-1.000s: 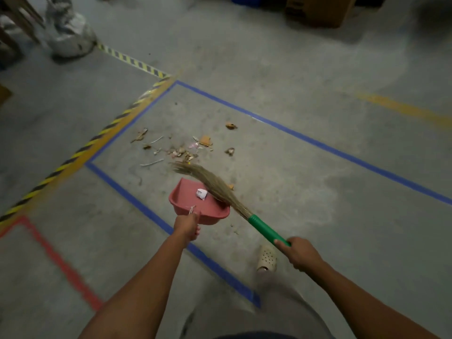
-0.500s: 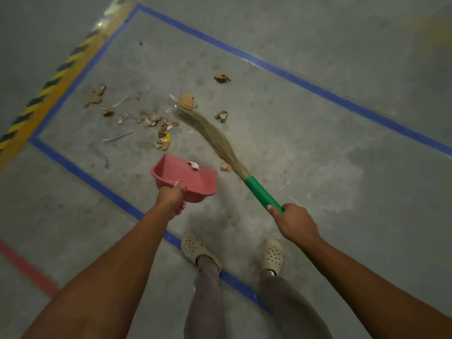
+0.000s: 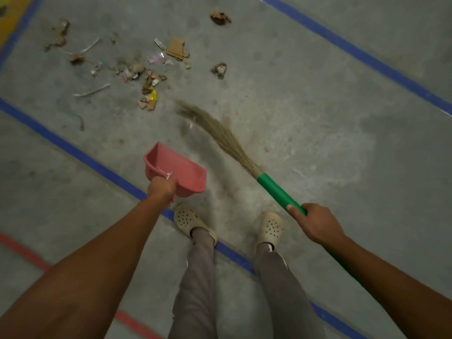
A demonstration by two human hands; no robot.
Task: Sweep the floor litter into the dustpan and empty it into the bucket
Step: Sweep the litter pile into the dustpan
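Head view looks down past both bare forearms, which reach forward and slightly inward over a grey concrete floor [image 3: 305,99]. The left hand [image 3: 161,189] is closed tight round the handle of the pink dustpan [image 3: 176,167], knuckles up, wrist straight with the forearm. The pan's open mouth is turned away from the person, toward the bristles. The right hand [image 3: 315,222] is wrapped round the lower end of the broom [image 3: 278,194] at its green sleeve, thumb laid along the top of the sleeve, with the rest of the handle passing back under the forearm. The broom's straw bristles [image 3: 220,135] slant forward and left, their blurred tips ending just short of the litter [image 3: 146,77].

That litter lies in a loose scatter ahead of the dustpan and well apart from it: cardboard scraps, brown crumbs, pale sticks and a small yellow wrapper [image 3: 152,95].

A small white tag [image 3: 168,176] sits at the pan's handle just above the left hand's fingers; it may be a tie rather than a label, and any print on it or on the wrapper is too small to read.

Both cream clogs [image 3: 186,218] stand near a blue tape line [image 3: 73,148] that crosses the floor diagonally, below grey trousers [image 3: 195,277]. A red line [image 3: 24,250] runs beneath the left forearm.
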